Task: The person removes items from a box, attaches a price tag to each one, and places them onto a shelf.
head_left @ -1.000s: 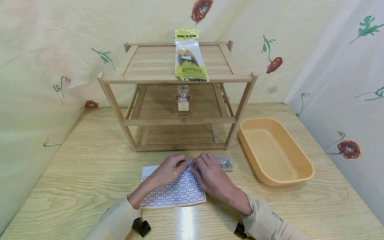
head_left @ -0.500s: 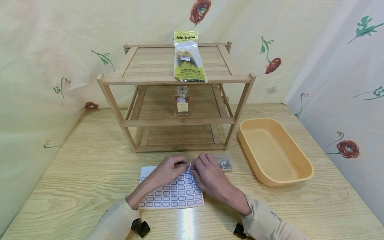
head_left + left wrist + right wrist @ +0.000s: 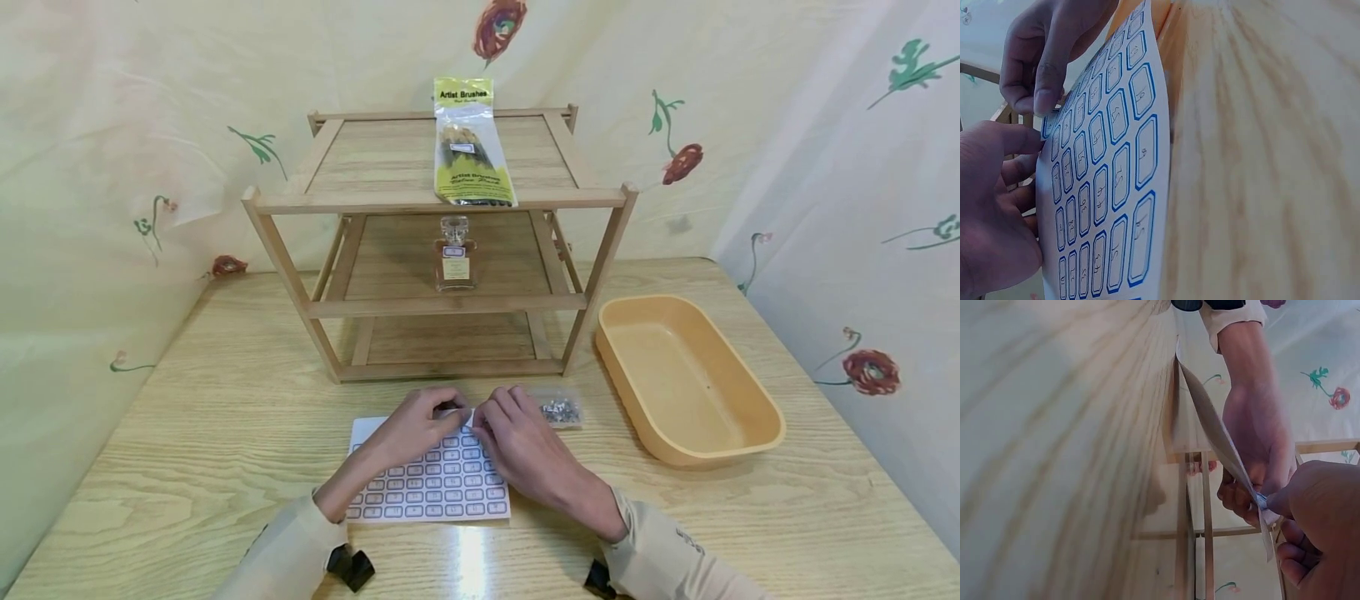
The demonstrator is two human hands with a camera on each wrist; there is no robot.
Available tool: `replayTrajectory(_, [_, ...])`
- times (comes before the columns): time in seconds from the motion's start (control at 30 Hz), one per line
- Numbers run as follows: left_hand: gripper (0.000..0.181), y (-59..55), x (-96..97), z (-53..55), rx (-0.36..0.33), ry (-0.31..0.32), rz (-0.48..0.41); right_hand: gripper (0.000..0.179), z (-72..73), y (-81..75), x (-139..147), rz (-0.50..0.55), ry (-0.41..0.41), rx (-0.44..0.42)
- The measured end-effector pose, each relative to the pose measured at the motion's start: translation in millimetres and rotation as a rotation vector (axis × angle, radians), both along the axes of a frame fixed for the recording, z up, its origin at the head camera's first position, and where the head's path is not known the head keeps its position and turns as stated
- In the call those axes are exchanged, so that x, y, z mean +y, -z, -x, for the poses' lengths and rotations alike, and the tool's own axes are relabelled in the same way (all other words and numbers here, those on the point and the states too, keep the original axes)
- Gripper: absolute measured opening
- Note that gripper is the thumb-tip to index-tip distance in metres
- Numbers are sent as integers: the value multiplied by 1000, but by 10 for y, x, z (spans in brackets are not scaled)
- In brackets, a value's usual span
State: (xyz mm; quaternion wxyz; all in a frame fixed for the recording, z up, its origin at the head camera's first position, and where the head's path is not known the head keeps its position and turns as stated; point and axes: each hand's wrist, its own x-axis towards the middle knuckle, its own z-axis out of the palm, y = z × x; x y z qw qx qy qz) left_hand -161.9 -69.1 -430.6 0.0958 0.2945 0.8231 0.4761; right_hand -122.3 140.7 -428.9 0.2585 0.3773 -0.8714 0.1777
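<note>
A white sheet of blue-framed, numbered label stickers (image 3: 444,493) lies in front of the shelf, its far edge raised off the table. My left hand (image 3: 415,429) grips that edge near its middle. Close beside it, my right hand (image 3: 525,446) pinches a label (image 3: 1050,125) at the top of the sheet between thumb and finger. In the right wrist view the sheet (image 3: 1219,434) appears nearly edge-on, and the fingertips of both hands almost meet. Fingers partly hide the pinched label. Behind my right hand lies a clear bag of small metal pieces (image 3: 561,410).
A three-tier wooden shelf (image 3: 450,306) stands behind the hands. On its top lies an Artist Brushes pack (image 3: 472,179) bearing a label; a labelled perfume bottle (image 3: 455,265) stands on the middle tier. To the right is a yellow plastic bin (image 3: 693,375).
The view has shifted slightly, and both hands keep close together at the sheet's far edge. My right fingers have curled a little more at the label.
</note>
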Motion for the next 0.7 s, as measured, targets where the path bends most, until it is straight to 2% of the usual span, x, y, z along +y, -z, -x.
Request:
replayTrajectory(0.4, [23, 11, -15, 20, 6, 31, -4, 15, -28, -2, 20, 77, -21, -140])
replayTrajectory(0.7, [28, -26, -33, 33, -4, 56, 3, 16, -29, -6, 41, 73, -9, -144])
